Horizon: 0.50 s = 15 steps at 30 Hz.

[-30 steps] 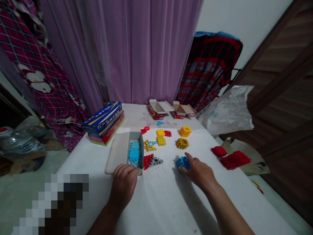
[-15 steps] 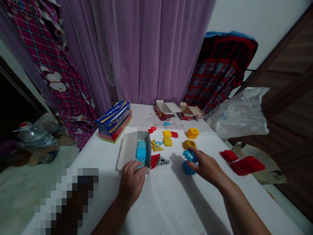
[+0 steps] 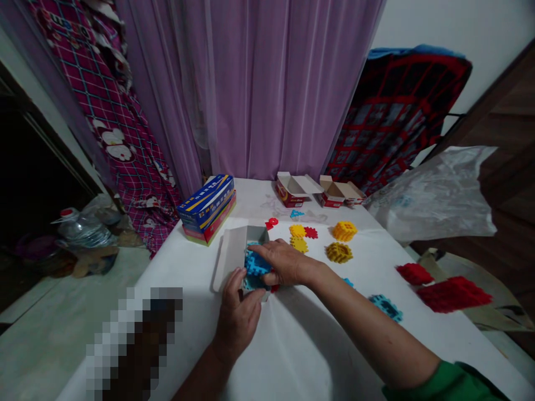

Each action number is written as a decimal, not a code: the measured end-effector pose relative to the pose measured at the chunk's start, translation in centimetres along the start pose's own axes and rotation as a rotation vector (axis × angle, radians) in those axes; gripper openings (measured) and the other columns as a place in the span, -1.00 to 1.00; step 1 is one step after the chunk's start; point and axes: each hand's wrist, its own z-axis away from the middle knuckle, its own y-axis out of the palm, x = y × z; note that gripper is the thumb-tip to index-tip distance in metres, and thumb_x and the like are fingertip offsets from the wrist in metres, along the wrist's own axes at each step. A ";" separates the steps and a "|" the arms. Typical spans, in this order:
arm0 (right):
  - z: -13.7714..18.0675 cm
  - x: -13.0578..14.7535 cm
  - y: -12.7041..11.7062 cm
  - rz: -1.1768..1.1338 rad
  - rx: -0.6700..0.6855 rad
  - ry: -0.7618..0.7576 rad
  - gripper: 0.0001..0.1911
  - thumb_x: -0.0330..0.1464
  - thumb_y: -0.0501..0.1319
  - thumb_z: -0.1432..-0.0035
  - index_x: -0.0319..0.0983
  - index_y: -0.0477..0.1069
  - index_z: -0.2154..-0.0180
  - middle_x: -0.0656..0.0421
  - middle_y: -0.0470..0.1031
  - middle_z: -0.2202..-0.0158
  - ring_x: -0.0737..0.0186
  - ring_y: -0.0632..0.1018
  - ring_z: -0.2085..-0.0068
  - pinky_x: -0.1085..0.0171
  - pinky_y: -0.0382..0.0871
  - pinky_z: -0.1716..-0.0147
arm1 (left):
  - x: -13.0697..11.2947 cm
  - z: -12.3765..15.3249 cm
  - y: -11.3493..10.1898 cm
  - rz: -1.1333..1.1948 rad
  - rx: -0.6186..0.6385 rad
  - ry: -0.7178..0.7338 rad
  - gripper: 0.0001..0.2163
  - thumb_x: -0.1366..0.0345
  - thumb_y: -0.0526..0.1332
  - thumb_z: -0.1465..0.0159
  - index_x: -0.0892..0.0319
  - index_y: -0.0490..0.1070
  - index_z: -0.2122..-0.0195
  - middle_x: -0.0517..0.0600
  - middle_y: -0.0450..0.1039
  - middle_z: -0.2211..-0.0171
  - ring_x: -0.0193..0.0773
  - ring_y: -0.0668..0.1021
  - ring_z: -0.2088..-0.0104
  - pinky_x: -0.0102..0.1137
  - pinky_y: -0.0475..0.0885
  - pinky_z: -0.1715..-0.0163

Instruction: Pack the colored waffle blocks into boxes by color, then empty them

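Packing the carton (image 3: 229, 262) looks to be the step in hand: the right hand (image 3: 288, 264) reaches in from three o'clock with a blue toothed block (image 3: 256, 264) held between fingers and thumb, and the block sits at the carton's mouth, apparently over the pale blue pieces inside. The left hand (image 3: 239, 320) lies at the carton's six o'clock end, thumb and forefinger apart; whether that grip clasps the wall or merely steadies it, I cannot tell. The next move seems to call for seating the block level, then loosening the right grip without dragging it. Another blue piece (image 3: 385, 307) waits on the tabletop (image 3: 317, 345), between three and four o'clock from the carton, with two yellow blocks (image 3: 339, 253) between two and three. Half a second ago, the right hand was well over to the right with a blue block, apart from the carton; now its forearm crosses the tabletop, and the left thumb is spread further from the fingers. The camera's view has shifted slightly too.
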 end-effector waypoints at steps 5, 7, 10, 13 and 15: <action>-0.2 -0.4 0.4 -0.037 0.031 -0.027 -0.14 -0.21 0.34 0.03 -0.29 0.14 -0.27 -0.14 0.45 -0.04 -0.13 0.43 -0.04 -0.04 0.19 -0.04 | 0.0 0.1 -0.1 0.011 0.019 -0.002 -0.74 0.54 0.17 -0.21 0.09 0.51 0.17 0.10 0.13 -0.19 -0.01 0.26 -0.23 -0.08 0.32 -0.17; 0.3 -1.0 0.0 -0.095 -0.010 -0.024 -0.17 -0.21 0.33 0.02 -0.25 0.16 -0.26 -0.12 0.40 -0.11 -0.12 0.39 -0.10 -0.05 0.19 -0.07 | 0.0 0.1 -0.1 0.018 0.021 -0.001 -0.75 0.54 0.17 -0.21 0.09 0.52 0.18 0.09 0.13 -0.19 -0.01 0.26 -0.23 -0.08 0.32 -0.18; 2.1 -2.5 -0.6 -0.181 -0.119 -0.018 -0.37 -0.30 0.25 -0.07 -0.20 0.26 -0.20 -0.04 0.37 -0.17 -0.02 0.38 -0.15 0.01 0.20 -0.11 | 0.0 0.1 -0.1 0.020 0.034 -0.006 -0.75 0.54 0.17 -0.21 0.09 0.52 0.19 0.09 0.14 -0.19 -0.01 0.28 -0.22 -0.09 0.33 -0.17; 5.1 -4.5 -0.3 -0.189 -0.196 0.077 -0.55 -0.38 0.14 -0.14 -0.20 0.39 -0.09 0.01 0.46 -0.09 0.07 0.45 -0.10 0.07 0.28 -0.08 | 0.1 0.2 -0.1 0.017 0.052 -0.011 -0.76 0.54 0.17 -0.21 0.10 0.51 0.19 0.11 0.14 -0.19 -0.01 0.29 -0.21 -0.08 0.35 -0.15; 7.9 -6.1 0.5 -0.188 -0.222 0.209 -0.60 -0.34 0.11 -0.16 -0.18 0.45 -0.03 0.04 0.51 -0.04 0.08 0.51 -0.03 0.09 0.34 -0.03 | 0.2 0.2 -0.1 0.017 0.057 -0.006 -0.75 0.54 0.18 -0.21 0.10 0.51 0.19 0.11 0.15 -0.18 -0.01 0.30 -0.21 -0.08 0.36 -0.13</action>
